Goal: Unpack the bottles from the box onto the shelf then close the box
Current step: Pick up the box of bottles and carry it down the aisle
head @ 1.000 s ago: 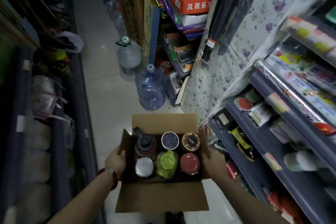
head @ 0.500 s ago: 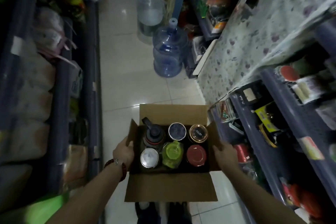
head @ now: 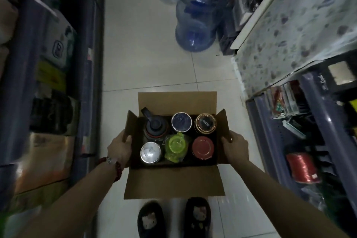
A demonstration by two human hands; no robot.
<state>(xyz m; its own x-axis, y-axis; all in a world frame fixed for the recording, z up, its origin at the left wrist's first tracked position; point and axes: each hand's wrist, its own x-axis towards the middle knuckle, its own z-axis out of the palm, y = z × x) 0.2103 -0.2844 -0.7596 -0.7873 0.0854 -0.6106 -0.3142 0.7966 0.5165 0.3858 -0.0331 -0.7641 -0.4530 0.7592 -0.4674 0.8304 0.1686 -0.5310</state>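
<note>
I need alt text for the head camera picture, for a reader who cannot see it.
Seen from above, a left hand and a right hand hold an open cardboard box by its sides over a tiled floor in a shop aisle. Six bottles stand inside, their caps silver, green, red, blue, gold-rimmed and dark.

A blue water jug [head: 195, 25] stands on the tiled floor [head: 144, 54], 2 black slippers [head: 151, 220] below.
</note>
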